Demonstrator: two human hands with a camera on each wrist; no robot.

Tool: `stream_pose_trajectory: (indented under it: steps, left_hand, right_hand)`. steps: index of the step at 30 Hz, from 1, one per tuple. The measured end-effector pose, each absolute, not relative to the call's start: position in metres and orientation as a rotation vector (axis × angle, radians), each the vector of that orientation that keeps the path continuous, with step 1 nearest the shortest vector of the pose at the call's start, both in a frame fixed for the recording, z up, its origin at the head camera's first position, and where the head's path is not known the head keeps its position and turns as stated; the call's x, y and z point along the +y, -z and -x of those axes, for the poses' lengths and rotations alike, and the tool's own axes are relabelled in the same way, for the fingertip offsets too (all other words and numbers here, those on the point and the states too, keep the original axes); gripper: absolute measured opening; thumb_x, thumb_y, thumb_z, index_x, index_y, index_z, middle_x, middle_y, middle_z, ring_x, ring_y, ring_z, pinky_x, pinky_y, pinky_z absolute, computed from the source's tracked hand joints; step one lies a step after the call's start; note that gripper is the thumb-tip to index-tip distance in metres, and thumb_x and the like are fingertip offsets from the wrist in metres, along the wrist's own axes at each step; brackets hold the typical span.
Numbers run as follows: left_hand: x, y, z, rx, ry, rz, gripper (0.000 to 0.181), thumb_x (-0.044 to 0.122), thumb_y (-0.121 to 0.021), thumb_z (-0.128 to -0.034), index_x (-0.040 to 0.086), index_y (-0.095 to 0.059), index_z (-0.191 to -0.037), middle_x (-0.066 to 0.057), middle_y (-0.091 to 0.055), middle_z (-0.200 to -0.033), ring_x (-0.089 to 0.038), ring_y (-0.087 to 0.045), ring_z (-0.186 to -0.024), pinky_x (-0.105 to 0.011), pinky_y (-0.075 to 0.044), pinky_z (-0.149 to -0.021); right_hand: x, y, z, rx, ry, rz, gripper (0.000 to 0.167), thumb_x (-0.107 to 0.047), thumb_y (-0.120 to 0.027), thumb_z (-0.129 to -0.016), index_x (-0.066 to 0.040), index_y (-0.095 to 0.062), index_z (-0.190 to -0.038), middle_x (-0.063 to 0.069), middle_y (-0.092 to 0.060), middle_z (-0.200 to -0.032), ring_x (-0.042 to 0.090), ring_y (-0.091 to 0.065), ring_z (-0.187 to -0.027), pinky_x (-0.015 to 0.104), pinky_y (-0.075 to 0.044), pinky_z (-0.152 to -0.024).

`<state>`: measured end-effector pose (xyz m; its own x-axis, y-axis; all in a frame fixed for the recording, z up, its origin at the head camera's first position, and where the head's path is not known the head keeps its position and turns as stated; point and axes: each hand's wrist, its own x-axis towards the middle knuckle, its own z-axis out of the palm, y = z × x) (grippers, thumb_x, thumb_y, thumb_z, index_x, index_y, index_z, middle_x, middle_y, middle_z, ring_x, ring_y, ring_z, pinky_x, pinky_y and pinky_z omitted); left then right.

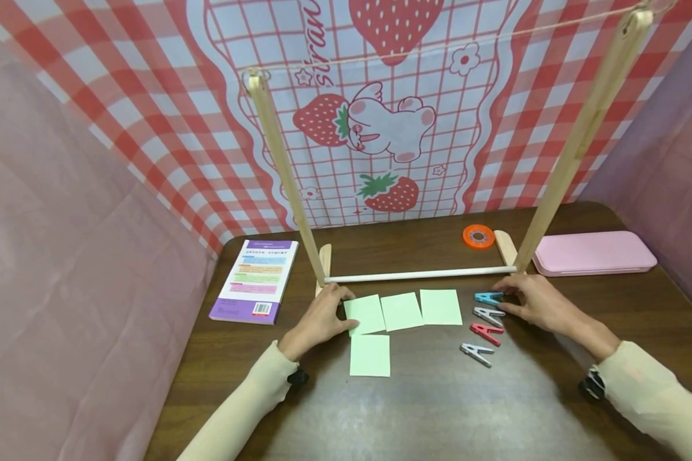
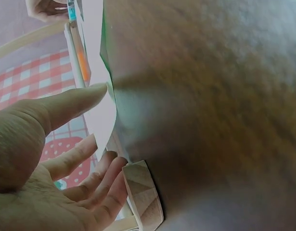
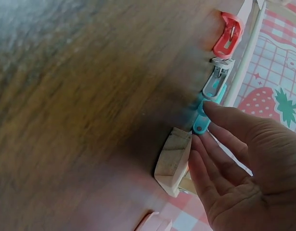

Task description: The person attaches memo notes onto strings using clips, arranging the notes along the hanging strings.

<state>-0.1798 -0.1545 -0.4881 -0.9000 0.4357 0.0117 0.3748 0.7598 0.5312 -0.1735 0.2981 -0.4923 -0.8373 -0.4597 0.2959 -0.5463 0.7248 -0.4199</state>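
Note:
Four-sided light green paper notes lie in a row, with another note below them. At the row's left end, my left hand holds a green note by its edges between thumb and forefinger; that note looks slightly bowed in the left wrist view. My right hand pinches the handle end of a blue clothespin, thumb on the near side. Below it lie a grey clothespin, a red clothespin and another grey clothespin.
A wooden frame has two posts, a white bottom rod and a string across the top. To its left lies a book. An orange disc and a pink case are at the back right.

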Motion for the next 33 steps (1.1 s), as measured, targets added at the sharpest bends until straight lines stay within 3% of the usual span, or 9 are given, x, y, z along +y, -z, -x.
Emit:
stream_pose_trajectory:
  steps: [13,19,33]
  left_hand:
    - [-0.155,0.488,0.182,2.845,-0.893,-0.732,0.031,0.002,-0.080,-0.0886,0.001,-0.067,-0.117,-0.014,-0.071,-0.104,-0.021,-0.069,-0.086,-0.028,-0.059,-0.074]
    - [-0.155,0.491,0.184,2.904,-0.949,-0.720,0.022,-0.004,-0.075,-0.0891,0.001,-0.069,-0.109,-0.012,-0.073,-0.094,-0.019,-0.069,-0.081,-0.028,-0.058,-0.072]
    - [-0.161,0.481,0.184,2.851,-1.250,-0.579,0.014,-0.009,-0.070,-0.0916,-0.001,-0.071,-0.103,-0.017,-0.075,-0.092,-0.024,-0.073,-0.083,-0.024,-0.063,-0.074]
  right_hand:
    - [0.298,0.494,0.176,-2.747,-0.696,-0.797,0.027,-0.004,-0.092,-0.073,-0.004,-0.077,-0.095,0.000,-0.074,-0.084,0.014,-0.067,-0.075,0.029,-0.055,-0.065]
    - [0.298,0.492,0.178,-2.790,-0.736,-0.770,0.026,-0.003,-0.092,-0.072,-0.004,-0.075,-0.092,0.000,-0.073,-0.083,0.012,-0.065,-0.074,0.027,-0.055,-0.063]
    - [0.289,0.473,0.182,-2.667,-0.783,-0.846,0.026,-0.007,-0.090,-0.073,-0.011,-0.074,-0.093,-0.010,-0.067,-0.078,0.003,-0.059,-0.070,0.021,-0.050,-0.058]
